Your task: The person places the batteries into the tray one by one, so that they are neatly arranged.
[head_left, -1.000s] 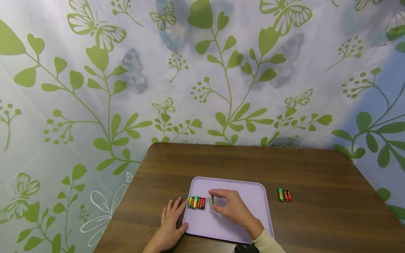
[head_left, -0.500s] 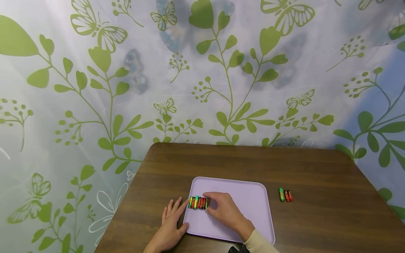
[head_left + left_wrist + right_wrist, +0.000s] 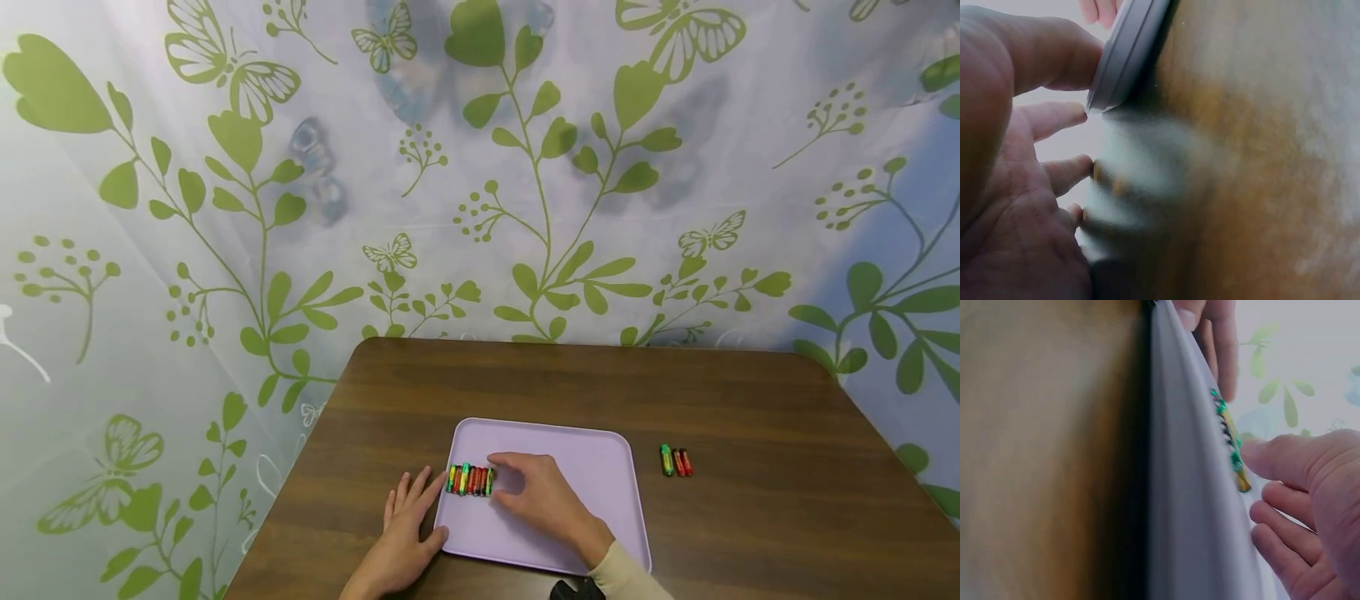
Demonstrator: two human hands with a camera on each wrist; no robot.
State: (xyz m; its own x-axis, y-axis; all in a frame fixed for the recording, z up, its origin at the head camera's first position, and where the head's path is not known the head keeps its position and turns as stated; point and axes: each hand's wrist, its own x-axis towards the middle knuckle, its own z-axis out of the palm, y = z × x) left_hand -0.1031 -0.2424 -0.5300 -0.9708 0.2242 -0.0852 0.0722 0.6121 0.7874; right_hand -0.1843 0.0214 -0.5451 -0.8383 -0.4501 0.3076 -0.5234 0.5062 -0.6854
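A lilac tray (image 3: 540,533) bears a row of several batteries (image 3: 470,480) in green, yellow and red, side by side near its left edge. My right hand (image 3: 543,500) is over the tray, thumb and index finger parted at the right end of the row. In the right wrist view the thumb (image 3: 1272,459) is close beside the row (image 3: 1232,440); whether it touches cannot be told. My left hand (image 3: 401,533) lies at the tray's left edge, fingers spread. In the left wrist view its thumb (image 3: 1060,59) touches the tray's rim (image 3: 1125,56).
On the brown wooden table (image 3: 750,533), right of the tray, lie a green battery (image 3: 667,460) and two red batteries (image 3: 682,462). Behind the table hangs a pale curtain (image 3: 420,275) printed with green leaves and butterflies. A black object (image 3: 576,590) shows by the right sleeve.
My right hand has brought a battery leftward to the right end of the row, let it go and drawn back slightly. The left hand has stayed in place.
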